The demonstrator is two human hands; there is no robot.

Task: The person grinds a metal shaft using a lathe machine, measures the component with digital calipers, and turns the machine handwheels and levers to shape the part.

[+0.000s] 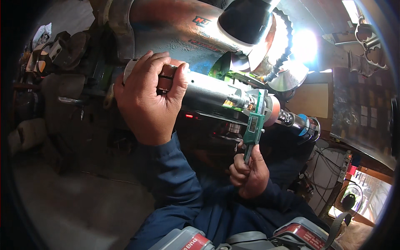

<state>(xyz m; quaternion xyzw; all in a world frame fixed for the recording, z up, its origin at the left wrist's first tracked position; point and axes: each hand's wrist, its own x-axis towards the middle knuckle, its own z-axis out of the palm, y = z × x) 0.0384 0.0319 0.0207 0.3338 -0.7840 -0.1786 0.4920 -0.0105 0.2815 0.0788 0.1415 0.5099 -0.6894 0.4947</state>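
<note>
My left hand (150,100) is closed round a knurled collar (129,68) with a reddish band, at the left end of a steel cylinder (202,89). My right hand (252,171) grips the lower end of a green digital caliper (254,123) held upright. The caliper's jaws straddle the metal shaft right of the cylinder, beside a reddish grinding wheel (271,108); whether they touch it I cannot tell. Farther right along that axis sits a metal fitting (302,127) with a blue band.
A worn machine housing (166,25), black lamp head (239,18) and ribbed flexible hose (283,29) are above. Metal parts (71,50) crowd the left. At right stand a dark board (362,108), cables and a small fan (348,202). A respirator (233,241) hangs below my view.
</note>
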